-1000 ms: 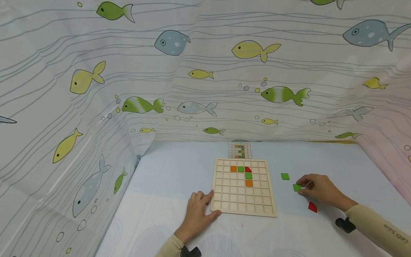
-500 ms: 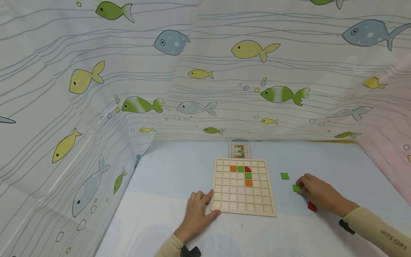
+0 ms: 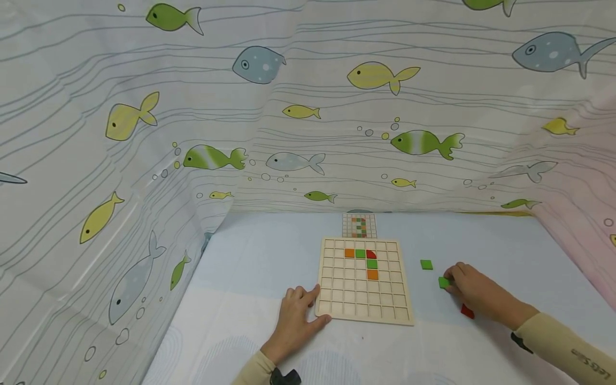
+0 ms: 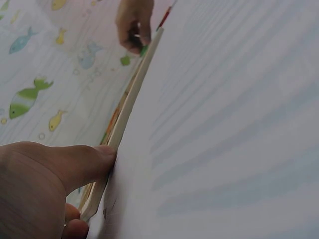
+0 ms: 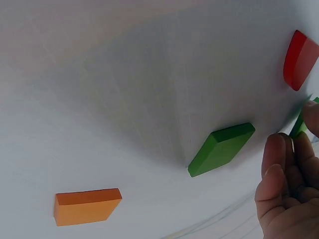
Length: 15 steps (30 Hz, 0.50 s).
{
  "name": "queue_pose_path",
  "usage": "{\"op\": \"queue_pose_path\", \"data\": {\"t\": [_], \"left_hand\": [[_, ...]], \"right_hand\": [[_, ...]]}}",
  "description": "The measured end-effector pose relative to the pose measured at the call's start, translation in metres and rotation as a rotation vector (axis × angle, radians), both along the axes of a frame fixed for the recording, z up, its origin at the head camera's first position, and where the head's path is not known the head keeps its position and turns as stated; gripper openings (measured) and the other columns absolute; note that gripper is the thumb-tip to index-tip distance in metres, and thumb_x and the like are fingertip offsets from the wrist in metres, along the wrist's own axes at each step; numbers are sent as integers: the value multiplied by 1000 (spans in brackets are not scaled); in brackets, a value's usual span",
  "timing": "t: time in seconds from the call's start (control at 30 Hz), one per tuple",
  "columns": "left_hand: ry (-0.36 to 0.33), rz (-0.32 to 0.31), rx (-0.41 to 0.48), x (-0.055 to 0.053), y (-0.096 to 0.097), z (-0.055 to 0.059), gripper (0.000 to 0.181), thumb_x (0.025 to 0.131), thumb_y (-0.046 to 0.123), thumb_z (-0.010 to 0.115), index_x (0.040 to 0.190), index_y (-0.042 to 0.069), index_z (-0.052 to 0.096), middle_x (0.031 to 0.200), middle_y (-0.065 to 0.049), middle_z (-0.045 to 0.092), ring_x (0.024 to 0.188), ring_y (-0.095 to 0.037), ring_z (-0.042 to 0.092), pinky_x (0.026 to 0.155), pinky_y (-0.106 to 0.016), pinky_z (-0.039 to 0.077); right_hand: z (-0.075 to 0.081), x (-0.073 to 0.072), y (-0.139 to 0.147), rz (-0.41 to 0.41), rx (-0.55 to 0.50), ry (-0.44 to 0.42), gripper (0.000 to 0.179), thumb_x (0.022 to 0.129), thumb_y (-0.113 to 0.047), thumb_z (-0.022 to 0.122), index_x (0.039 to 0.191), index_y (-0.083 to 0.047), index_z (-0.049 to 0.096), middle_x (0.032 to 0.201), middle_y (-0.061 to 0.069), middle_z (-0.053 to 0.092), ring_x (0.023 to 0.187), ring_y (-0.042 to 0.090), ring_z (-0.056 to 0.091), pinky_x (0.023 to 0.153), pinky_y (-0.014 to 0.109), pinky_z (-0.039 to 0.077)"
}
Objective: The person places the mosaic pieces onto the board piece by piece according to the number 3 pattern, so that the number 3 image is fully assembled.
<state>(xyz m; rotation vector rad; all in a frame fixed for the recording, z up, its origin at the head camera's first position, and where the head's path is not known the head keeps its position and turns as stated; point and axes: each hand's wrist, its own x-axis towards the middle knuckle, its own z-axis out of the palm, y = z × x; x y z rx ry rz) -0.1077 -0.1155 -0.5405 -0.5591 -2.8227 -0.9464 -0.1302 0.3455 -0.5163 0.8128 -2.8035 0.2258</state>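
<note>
A wooden grid board (image 3: 343, 294) lies on the table, with orange (image 3: 372, 275), green (image 3: 372, 264) and red (image 3: 371, 254) tiles in some cells. My left hand (image 3: 295, 318) holds its near left corner, thumb on the front edge and a finger at the left side; the thumb (image 4: 89, 162) presses the rim in the left wrist view. Right of the board, my right hand (image 3: 481, 294) pinches a green tile (image 3: 444, 282) between thumb and fingertips. In the right wrist view that tile (image 5: 297, 125) is partly hidden by the fingers.
Another green tile (image 3: 426, 264) lies nearer the board. A red tile (image 3: 467, 311) is partly under my right hand. The right wrist view also has a loose green tile (image 5: 222, 149) and an orange tile (image 5: 87, 206). A small pattern card (image 3: 359, 225) stands behind the board.
My right hand has shifted slightly and its forearm has turned a little, covering more of the red tile. The left hand and the board stay in place.
</note>
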Motion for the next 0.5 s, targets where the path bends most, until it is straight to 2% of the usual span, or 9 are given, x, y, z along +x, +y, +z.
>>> {"op": "queue_pose_path", "data": {"t": [0.17,0.4,0.5], "left_hand": [[-13,-2,6,1,0,0,74,84,40,88,144,5,65,88,10,45,84,-7,27,75,-25,25],[-21,0,2,1,0,1,74,85,41,88,145,5,64,88,9,46,84,-7,27,75,-25,25],[-25,-2,1,0,0,2,74,85,40,88,145,4,64,88,8,46,84,-8,27,75,-25,25]], "right_hand": [[1,-1,-2,-4,-13,12,34,82,-8,90,105,-3,66,96,0,64,86,15,62,75,35,59],[2,-4,-7,23,-15,116,37,76,-5,93,102,1,67,93,6,66,82,18,63,72,37,58],[4,-5,-10,10,-12,111,36,77,-5,92,102,2,68,94,8,67,84,22,65,73,39,59]]}}
